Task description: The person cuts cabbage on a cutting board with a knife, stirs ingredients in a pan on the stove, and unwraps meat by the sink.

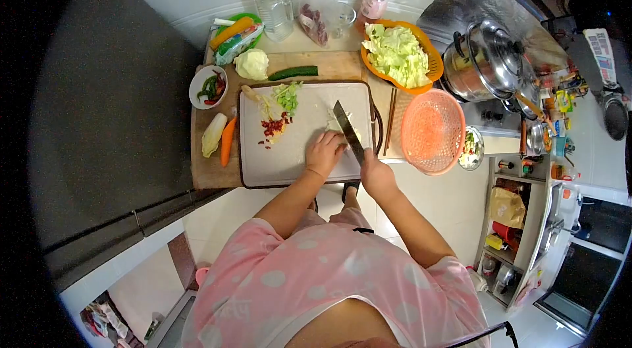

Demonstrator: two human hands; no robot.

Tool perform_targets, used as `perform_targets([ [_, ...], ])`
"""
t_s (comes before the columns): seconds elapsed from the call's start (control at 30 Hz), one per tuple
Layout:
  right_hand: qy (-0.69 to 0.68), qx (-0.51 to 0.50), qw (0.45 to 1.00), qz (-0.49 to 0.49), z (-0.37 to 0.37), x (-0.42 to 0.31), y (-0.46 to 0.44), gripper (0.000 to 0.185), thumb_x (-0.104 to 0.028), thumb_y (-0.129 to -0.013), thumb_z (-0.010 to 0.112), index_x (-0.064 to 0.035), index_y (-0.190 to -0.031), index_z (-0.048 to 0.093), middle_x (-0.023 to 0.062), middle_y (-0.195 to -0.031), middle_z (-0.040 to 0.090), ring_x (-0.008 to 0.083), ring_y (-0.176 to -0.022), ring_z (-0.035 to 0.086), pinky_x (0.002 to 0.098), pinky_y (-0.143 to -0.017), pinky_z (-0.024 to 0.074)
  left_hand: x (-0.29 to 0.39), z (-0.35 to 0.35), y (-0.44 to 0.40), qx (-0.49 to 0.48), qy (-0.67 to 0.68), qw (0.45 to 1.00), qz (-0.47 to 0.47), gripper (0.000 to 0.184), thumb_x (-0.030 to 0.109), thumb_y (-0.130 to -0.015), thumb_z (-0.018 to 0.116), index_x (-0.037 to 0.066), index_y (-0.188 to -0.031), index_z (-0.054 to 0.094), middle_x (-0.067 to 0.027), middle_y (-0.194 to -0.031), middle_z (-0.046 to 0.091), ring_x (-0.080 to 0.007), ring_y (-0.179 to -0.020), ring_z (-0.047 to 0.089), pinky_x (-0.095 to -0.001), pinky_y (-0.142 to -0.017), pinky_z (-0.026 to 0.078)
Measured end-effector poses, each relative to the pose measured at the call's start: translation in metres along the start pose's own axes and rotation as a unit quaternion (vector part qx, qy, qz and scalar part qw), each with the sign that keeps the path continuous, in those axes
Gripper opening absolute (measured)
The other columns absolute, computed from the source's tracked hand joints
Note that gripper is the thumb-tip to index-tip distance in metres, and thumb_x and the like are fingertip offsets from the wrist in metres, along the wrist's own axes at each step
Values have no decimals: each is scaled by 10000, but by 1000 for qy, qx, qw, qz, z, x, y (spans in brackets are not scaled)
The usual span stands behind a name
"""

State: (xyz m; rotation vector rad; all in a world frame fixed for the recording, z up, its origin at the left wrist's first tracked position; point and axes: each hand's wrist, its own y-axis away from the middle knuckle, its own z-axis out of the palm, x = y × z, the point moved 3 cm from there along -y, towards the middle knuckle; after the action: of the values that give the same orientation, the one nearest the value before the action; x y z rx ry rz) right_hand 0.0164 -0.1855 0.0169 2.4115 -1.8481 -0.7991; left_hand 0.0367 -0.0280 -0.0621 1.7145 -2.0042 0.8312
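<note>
My right hand is wrapped round the handle of a kitchen knife, whose broad dark blade points up and left over the cutting board. Close to the blade's left side, my left hand rests on the board with fingers curled together; whatever lies under the fingertips is hidden. Thin pale slices lie around the blade. Toward the board's upper left are chopped red chili pieces, chopped green stalks and a piece of ginger.
Left of the board lie a carrot, a pale leafy vegetable and a bowl of peppers. Behind it are a cucumber and cabbage. Chopsticks, a pink basket, an orange basket and a steel pot stand right.
</note>
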Motion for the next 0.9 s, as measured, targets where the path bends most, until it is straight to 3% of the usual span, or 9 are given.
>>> perform_targets([
  [0.07,15,-7,1000,-1,4,0,-5,241,-91,-883,441,3,-1101,404,231,-875,630,407,-779,645,494,-664,516,0,-1,0,-54,2,998,-25,324,158,-730,705,101,-1042,637,-74,-1102,600,-302,-1072,548,-399,-913,466],
  [0.27,30,-66,997,16,-7,-8,-16,268,-67,-888,411,32,-1137,398,245,-900,640,417,-812,646,482,-705,522,0,-2,0,-54,29,998,-28,315,155,-728,702,101,-1031,633,-88,-1114,587,-345,-1096,530,-422,-951,440],
  [0.37,21,-80,996,26,-7,-12,-21,286,-56,-882,410,42,-1150,386,258,-907,642,426,-827,644,487,-714,518,3,-8,0,-18,-29,999,4,311,145,-745,687,111,-1048,626,-30,-1073,588,-257,-1018,562,-374,-838,487],
  [0.43,10,-80,996,34,-2,-12,-22,288,-45,-872,416,44,-1144,381,270,-909,641,430,-836,643,493,-719,514,7,-9,4,-16,-37,999,-8,302,146,-749,688,104,-1042,627,-41,-1066,591,-265,-1021,560,-378,-849,480],
  [0.57,-4,-12,1000,7,12,-5,-26,310,-25,-831,456,28,-1128,381,276,-847,640,432,-800,643,511,-693,506,6,-12,-1,-19,-8,1000,-2,263,144,-768,681,92,-1021,634,-52,-1049,599,-275,-1028,559,-382,-859,477],
  [0.67,-27,-6,1000,7,9,5,-28,279,-62,-858,477,4,-1116,393,279,-790,628,442,-756,633,526,-665,497,5,-17,-2,-21,40,999,18,250,146,-778,675,79,-1016,639,-57,-1030,603,-278,-1034,563,-382,-880,472],
  [0.77,-69,36,997,-23,2,18,-25,240,-121,-891,504,-18,-1085,407,289,-749,613,460,-714,617,542,-637,483,-20,-12,-3,-64,119,990,-26,236,101,-797,643,75,-1031,642,-57,-1055,599,-276,-1047,562,-385,-914,460],
  [0.87,-164,110,980,3,-10,27,-11,237,-163,-905,538,-24,-1049,413,300,-762,610,481,-722,602,552,-643,469,-25,-46,-26,-29,40,997,62,233,49,-810,601,79,-1036,650,-55,-1108,593,-276,-1058,558,-372,-931,451],
  [0.9,-192,108,975,26,-14,32,-7,248,-135,-903,546,-7,-1074,422,300,-811,618,481,-784,606,534,-677,473,-22,-57,-38,-125,-14,990,65,444,-9,-785,592,123,-1208,589,-53,-1326,501,-277,-1231,469,-382,-992,436],
])
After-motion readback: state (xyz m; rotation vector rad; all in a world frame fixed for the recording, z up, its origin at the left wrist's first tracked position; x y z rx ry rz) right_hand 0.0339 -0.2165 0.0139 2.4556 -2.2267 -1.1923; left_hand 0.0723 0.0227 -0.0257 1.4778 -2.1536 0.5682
